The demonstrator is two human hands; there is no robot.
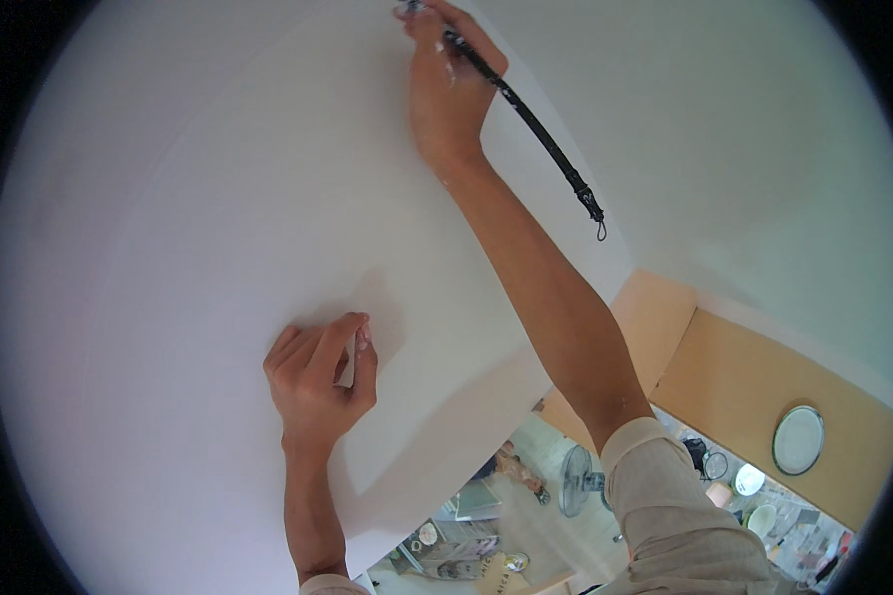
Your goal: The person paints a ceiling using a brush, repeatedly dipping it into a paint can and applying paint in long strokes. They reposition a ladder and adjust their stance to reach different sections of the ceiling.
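Observation:
My right hand point(448, 104) is closed around a thin black rod-like tool point(538, 129) high up against a broad white surface point(208, 218). The tool slants down to the right and ends in a small loop. Its working end, by my fingertips, is partly cut off at the upper edge, so I cannot tell its exact kind. White smears mark the skin of this hand. Lower and to the left, my left hand point(318, 382) is held near the same surface, thumb and forefinger pinched together. A whitish spot shows at those fingertips; what it is cannot be made out.
On the right, a pale wall point(754, 129) meets the white surface. Below it is a light wooden panel point(734, 362) bearing a round white disc point(798, 439). Far below stand a fan point(575, 481) and cluttered shelves point(446, 550). White dishes point(749, 480) and other small items sit at lower right.

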